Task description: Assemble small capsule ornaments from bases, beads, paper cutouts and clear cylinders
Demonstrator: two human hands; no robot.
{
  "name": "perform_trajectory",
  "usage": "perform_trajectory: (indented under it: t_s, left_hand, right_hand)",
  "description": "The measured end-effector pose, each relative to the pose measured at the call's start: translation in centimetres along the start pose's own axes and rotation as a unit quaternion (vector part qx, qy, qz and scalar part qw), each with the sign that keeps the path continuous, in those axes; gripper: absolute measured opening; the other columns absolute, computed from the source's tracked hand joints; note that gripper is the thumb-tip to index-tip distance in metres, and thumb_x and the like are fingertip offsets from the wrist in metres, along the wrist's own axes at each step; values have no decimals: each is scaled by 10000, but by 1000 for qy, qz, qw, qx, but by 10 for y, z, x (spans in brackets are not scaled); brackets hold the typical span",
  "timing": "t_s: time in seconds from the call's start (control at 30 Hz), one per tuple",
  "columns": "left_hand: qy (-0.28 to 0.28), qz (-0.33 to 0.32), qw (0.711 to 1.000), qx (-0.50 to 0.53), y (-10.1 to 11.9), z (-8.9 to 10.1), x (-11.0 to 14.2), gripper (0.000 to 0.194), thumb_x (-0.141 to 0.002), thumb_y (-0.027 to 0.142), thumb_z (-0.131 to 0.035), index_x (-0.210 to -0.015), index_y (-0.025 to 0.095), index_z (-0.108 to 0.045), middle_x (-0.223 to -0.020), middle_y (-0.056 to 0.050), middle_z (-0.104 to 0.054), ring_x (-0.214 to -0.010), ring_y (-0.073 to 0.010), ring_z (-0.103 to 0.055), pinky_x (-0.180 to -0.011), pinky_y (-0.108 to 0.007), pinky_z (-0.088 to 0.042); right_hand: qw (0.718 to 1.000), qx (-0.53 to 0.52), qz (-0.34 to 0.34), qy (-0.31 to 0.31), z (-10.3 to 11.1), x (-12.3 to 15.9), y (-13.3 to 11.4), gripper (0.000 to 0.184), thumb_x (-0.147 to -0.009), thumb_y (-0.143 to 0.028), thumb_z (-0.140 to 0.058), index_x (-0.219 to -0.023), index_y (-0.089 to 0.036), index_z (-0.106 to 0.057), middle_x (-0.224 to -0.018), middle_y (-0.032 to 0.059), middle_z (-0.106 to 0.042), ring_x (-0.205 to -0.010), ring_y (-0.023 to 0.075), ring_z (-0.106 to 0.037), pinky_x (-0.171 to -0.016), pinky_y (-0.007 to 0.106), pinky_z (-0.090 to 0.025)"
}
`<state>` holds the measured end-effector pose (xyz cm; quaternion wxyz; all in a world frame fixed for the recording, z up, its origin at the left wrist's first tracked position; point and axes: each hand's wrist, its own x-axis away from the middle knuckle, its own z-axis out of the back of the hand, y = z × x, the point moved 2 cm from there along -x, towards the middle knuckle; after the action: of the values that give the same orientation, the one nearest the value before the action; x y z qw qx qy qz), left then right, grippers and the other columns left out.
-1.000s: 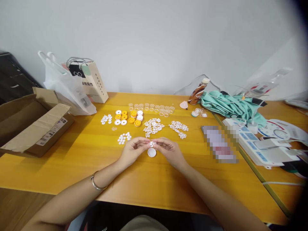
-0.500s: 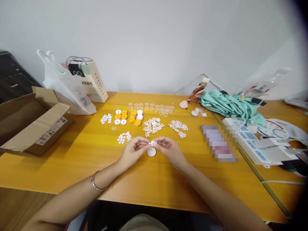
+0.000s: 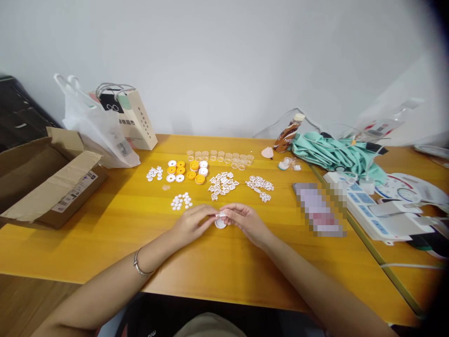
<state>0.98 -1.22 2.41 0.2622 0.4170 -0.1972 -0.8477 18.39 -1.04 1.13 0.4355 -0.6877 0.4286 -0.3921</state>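
Observation:
My left hand (image 3: 194,222) and my right hand (image 3: 244,219) meet at the middle of the yellow table (image 3: 224,262). Their fingertips are pinched together over a small white round base (image 3: 220,223) that rests on the tabletop, with a small white perforated piece (image 3: 222,215) held between them on top of it. Behind the hands lie heaps of white perforated pieces (image 3: 223,183), small white discs (image 3: 181,201), yellow and white round caps (image 3: 187,171) and a row of clear little cups (image 3: 220,157).
An open cardboard box (image 3: 45,180) sits at the left edge, with a plastic bag (image 3: 94,124) and a paper bag (image 3: 135,119) behind it. At the right lie a blurred flat object (image 3: 320,209), a white power strip (image 3: 372,213), teal cloth (image 3: 333,154) and a brown bottle (image 3: 288,134).
Both hands have come down from just above the white round base onto it, bringing the small perforated piece with them. Everything else on the table is as before.

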Motion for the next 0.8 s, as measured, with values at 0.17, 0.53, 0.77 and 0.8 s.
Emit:
perform_trajectory:
  t_s: [0.17,0.53,0.77,0.8]
  left_hand:
    - [-4,-5,999,-42,-2,2,0,180,-853,162,-516,-1013,150,-598,-870,-88,-675,-776,-142,-631,-707,-263,-514]
    - [15,17,999,-30,-6,3,3,149,-839,182,-535,-956,166,-625,-847,-82,-678,-766,-151,-632,-716,-273,-504]
    - [2,-13,999,-43,-5,3,4,155,-838,146,-531,-975,147,-603,-834,-86,-667,-756,-149,-616,-702,-272,-499]
    - [1,-14,999,-43,-4,4,3,156,-841,150,-526,-977,148,-602,-833,-86,-668,-756,-150,-615,-703,-275,-499]
  right_hand:
    - [1000,8,-17,-24,0,-1,1,266,-702,-433,-675,-755,-172,-666,-608,-8,-639,-509,72,-536,-524,208,-417]
    - [953,261,145,58,20,-24,2,246,-803,-428,-561,-770,-199,-645,-610,-17,-558,-551,109,-506,-539,243,-400]
    - [798,523,298,10,19,-68,-1,200,-830,-244,-558,-1000,-228,-663,-794,42,-515,-803,183,-495,-744,337,-411]
    - [789,536,299,6,17,-73,0,197,-826,-226,-562,-994,-231,-665,-793,41,-513,-804,184,-491,-746,338,-409]
